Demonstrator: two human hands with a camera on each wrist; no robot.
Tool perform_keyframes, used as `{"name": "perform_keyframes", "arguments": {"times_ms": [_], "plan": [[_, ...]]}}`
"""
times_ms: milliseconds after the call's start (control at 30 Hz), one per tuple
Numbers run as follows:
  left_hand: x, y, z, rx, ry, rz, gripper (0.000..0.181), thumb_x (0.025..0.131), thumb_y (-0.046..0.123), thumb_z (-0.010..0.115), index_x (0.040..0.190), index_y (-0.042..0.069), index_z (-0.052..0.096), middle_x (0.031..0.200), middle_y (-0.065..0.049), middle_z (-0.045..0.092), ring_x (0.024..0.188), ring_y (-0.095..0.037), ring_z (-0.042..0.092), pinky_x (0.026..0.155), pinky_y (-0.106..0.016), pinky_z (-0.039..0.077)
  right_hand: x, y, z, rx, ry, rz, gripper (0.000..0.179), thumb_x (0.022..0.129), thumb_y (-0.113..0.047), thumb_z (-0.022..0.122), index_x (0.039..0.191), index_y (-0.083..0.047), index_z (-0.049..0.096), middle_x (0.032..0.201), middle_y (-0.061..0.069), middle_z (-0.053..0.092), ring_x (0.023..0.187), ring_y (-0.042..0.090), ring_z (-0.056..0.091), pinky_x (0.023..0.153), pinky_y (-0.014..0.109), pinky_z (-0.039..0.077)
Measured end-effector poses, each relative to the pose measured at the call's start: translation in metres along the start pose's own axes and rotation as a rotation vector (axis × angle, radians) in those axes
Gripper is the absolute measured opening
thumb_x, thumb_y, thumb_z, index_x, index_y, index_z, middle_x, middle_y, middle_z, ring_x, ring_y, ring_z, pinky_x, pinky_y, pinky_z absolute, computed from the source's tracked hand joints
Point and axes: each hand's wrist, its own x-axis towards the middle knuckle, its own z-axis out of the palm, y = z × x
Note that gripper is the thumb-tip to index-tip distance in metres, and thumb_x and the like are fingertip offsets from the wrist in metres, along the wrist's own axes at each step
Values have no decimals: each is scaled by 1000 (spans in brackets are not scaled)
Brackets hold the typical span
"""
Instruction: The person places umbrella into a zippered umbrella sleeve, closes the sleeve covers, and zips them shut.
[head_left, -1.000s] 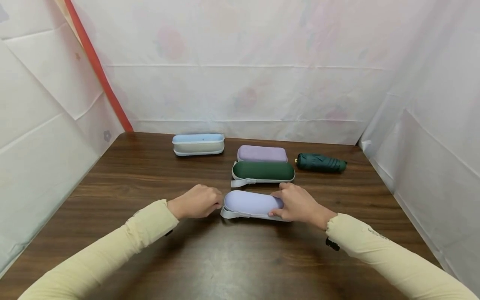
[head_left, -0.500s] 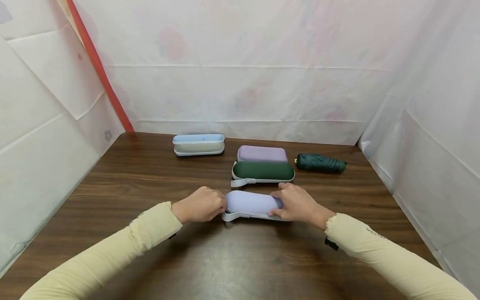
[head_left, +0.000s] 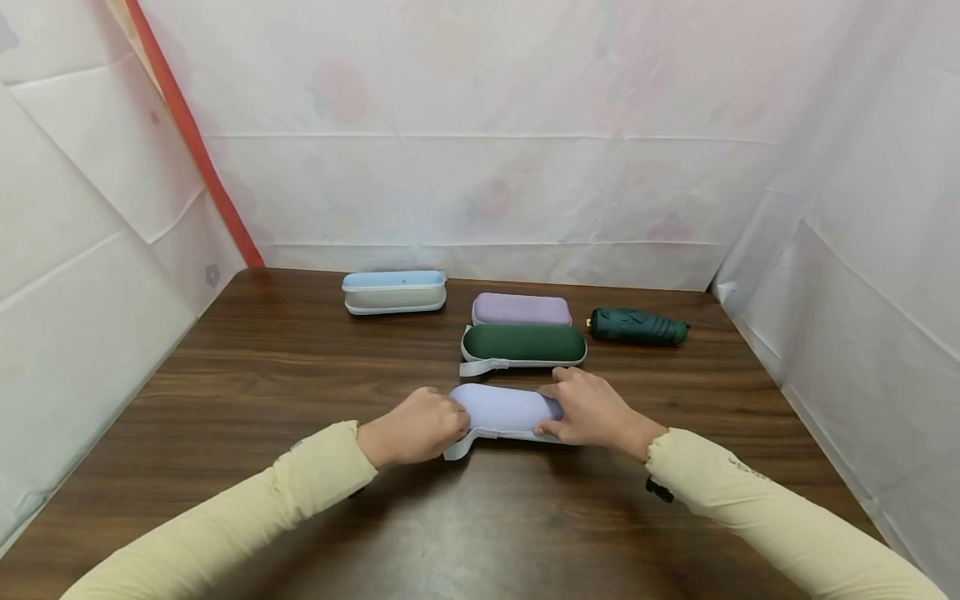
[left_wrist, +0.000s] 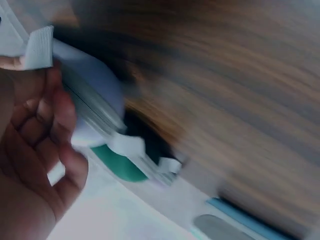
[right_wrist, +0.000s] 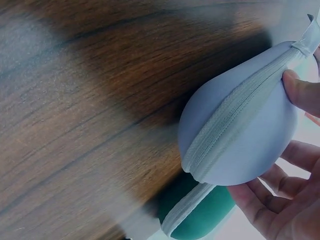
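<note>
- Blue-and-grey case, at the back of the wooden table.
- Left hand, fingers curled, pinching the zipped edge of the lavender case, front and centre; knuckles hide its corner.
- Green case just behind, blocking the purple case's lower front.
- Right hand, thumb and fingers gripping the lavender case's right end.
- Dark folded umbrella, farthest right.

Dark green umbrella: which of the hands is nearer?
Right. The right hand holds the right end of the pale lilac case, in front and left of the umbrella; the left hand is farther left, at the other end.
</note>
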Motion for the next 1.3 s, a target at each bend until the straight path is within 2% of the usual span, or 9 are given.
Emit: {"name": "perform_keyframes", "arguments": {"times_ms": [133,267,400,533,600,733,900,1033,1300], "plan": [[3,9,0,115,16,14,25,75,1,68,60,16,53,56,5,50,55,-11,50,56,-29,26,-1,0,1,-9,2,-5,48,77,-44,77,106,-7,72,80,1,53,66,11,45,53,26,40],[2,11,-1,121,8,-21,25,75,8,72,60,17,55,56,6,52,54,-11,51,58,-30,27,-4,2,2,-28,34,-19,50,75,-47,78,108,-9,72,80,-1,51,66,11,45,54,26,41],[0,4,-2,66,-51,-100,33,77,29,76,56,18,54,53,4,53,52,-13,52,60,-33,33,-11,7,3,-15,49,-21,58,76,-52,75,118,-13,68,88,0,52,72,12,47,58,28,44],[-3,-6,0,15,-97,-225,40,74,44,77,56,15,55,52,2,52,52,-17,53,59,-35,35,-27,16,6,64,2,16,69,77,-48,75,133,-14,56,109,4,57,90,17,54,72,35,49],[-5,-12,3,-49,-94,-283,40,72,45,79,66,10,62,56,1,55,54,-17,56,58,-35,40,-36,22,8,129,-15,42,75,76,-43,79,138,-12,51,119,6,55,99,19,55,79,39,49],[-5,-20,7,-264,-87,-345,56,72,37,82,105,-4,64,80,-7,68,69,-20,65,64,-36,51,-46,32,10,263,9,33,76,74,-31,83,138,-6,49,124,9,55,106,21,56,85,41,49],[-3,-23,5,-463,-99,-392,56,74,23,83,115,-8,61,96,-11,69,81,-19,66,70,-34,52,-43,39,13,362,76,-62,72,72,-24,85,132,-1,54,120,10,58,106,22,57,83,40,50],[0,-23,5,-505,-84,-425,56,73,22,82,116,-8,62,96,-12,70,81,-17,65,69,-32,52,-39,44,12,378,101,-85,71,69,-21,87,130,0,56,119,12,60,106,24,58,82,40,50],[8,-24,12,-472,-57,-487,42,72,22,84,104,1,66,84,-4,68,72,-13,62,64,-32,50,-30,56,10,415,86,-36,73,69,-15,87,132,1,54,122,17,57,105,27,59,75,40,52]]}}
